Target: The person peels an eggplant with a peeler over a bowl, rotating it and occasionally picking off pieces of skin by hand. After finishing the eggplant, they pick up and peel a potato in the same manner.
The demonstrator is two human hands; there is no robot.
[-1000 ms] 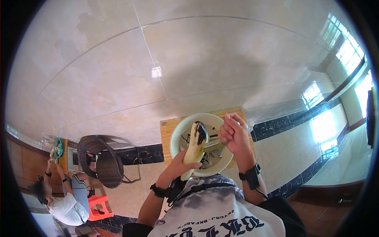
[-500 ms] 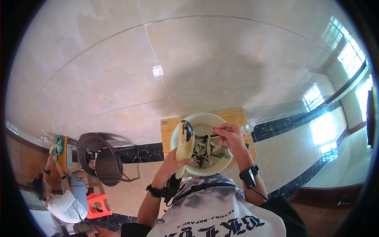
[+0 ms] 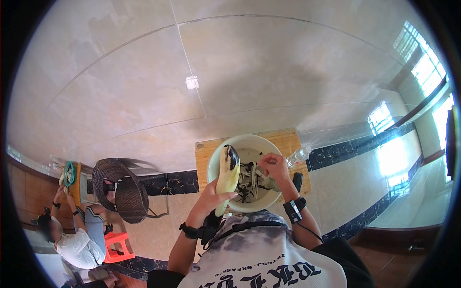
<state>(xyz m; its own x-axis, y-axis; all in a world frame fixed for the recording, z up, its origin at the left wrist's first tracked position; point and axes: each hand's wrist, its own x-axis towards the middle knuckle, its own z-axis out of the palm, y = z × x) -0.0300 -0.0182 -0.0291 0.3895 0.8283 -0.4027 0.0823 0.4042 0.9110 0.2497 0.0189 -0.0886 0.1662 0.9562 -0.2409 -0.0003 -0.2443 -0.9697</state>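
Observation:
My left hand is wrapped round the lower part of a long eggplant, held upright over the near-left side of a white basin. Most of its skin is off, showing pale flesh, with a dark patch left at the top end. My right hand hovers above the basin's right side, fingers pinched together. A small dark bit shows by the fingertips, too small to name. Dark and pale peel strips lie in the basin.
The basin stands on a wooden table against the wall. A clear plastic bottle and a black object lie at its right. A wicker chair is to the left. Beyond it another person sits near a red stool.
My right hand has moved slightly up and right, away from the eggplant; the dark strip at its fingers no longer shows. More of the bottle and black object shows. The left hand keeps its hold.

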